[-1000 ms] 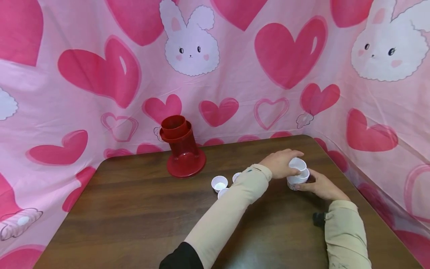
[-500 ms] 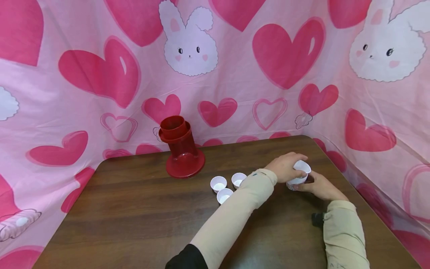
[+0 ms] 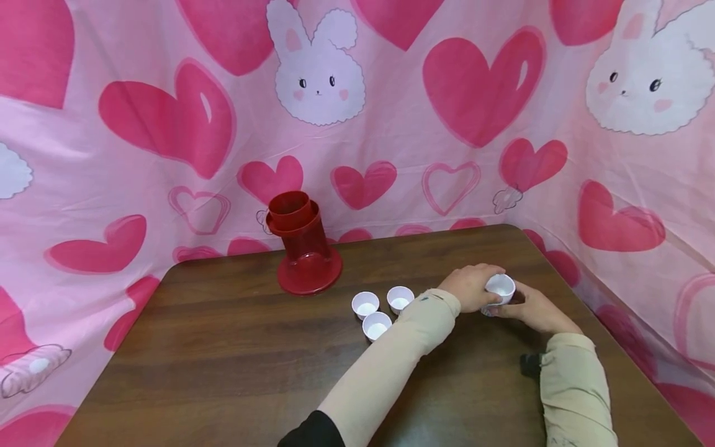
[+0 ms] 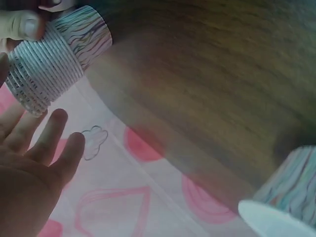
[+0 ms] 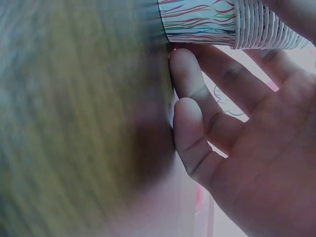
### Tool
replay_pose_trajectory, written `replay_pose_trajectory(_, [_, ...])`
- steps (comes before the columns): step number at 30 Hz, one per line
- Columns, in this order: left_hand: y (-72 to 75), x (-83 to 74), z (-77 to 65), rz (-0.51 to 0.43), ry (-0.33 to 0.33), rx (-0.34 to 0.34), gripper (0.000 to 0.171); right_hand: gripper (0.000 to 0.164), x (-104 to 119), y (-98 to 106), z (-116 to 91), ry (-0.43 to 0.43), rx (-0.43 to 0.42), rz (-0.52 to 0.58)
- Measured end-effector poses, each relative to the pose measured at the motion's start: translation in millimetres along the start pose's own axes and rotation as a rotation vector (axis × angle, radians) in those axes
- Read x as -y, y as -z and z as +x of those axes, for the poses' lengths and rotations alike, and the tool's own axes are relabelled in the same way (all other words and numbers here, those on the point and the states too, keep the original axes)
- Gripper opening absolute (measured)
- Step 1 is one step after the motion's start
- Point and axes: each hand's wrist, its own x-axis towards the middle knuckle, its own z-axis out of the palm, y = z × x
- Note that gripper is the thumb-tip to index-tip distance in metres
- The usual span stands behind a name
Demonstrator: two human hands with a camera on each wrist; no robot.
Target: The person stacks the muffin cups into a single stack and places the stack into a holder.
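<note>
A stack of white paper cups (image 3: 499,286) with coloured wavy lines stands near the table's right side. My left hand (image 3: 471,287) reaches over from the left and pinches the stack near its top rim, thumb in front. From the right, my right hand (image 3: 539,308) holds the same stack lower down. In the left wrist view, the rolled rims of the nested cups (image 4: 47,69) lie close together. The right wrist view shows the bottom cup's patterned wall (image 5: 197,22) above my lower fingers (image 5: 186,74). Three single paper cups (image 3: 377,324) stand upright left of my left forearm.
At the back left of the brown table (image 3: 212,347) stands a red plastic cylinder (image 3: 306,248) on a round, flared base. Pink heart-patterned cloth (image 3: 391,124) hangs behind the table and along its right side.
My left hand has brought the upper cup down into the stack, where two separate rims showed before. The forearm has shifted right, uncovering more of the three single cups. My right hand stays put.
</note>
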Motion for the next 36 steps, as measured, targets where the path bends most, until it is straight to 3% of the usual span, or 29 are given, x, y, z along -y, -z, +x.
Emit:
replay_pose_trajectory(7, [4.5,2.4,-13.5,0.145,-0.065,0.01,0.06,0.077,0.0,1.5,0.7,-0.014,0.015,-0.019])
replay_pose_trajectory(12, [19.5,14.4,-29.9,0.04,-0.053,0.057,0.056,0.079,0.7,2.3,2.3,-0.035,0.023,-0.025])
replay_pose_trajectory(15, [27.5,29.4,-40.7,-0.057,-0.041,0.07,0.05,0.079,0.4,2.3,2.7,-0.033,0.009,-0.041])
replay_pose_trajectory(18, [31.6,46.9,-51.5,-0.089,-0.018,0.063,0.046,0.078,0.5,1.4,2.6,-0.029,-0.005,-0.049])
replay_pose_trajectory(24, [34.3,77.9,-72.6,0.031,0.105,0.095,0.055,0.078,0.6,-0.4,1.6,-0.026,-0.011,-0.053])
replay_pose_trajectory(30, [31.6,94.3,-91.0,0.194,0.273,0.133,0.077,0.077,0.6,0.3,2.0,-0.016,-0.015,-0.057])
replay_pose_trajectory(36, [29.3,96.5,-94.9,0.24,0.294,0.108,0.061,0.077,0.3,-0.1,2.0,-0.024,-0.011,-0.061])
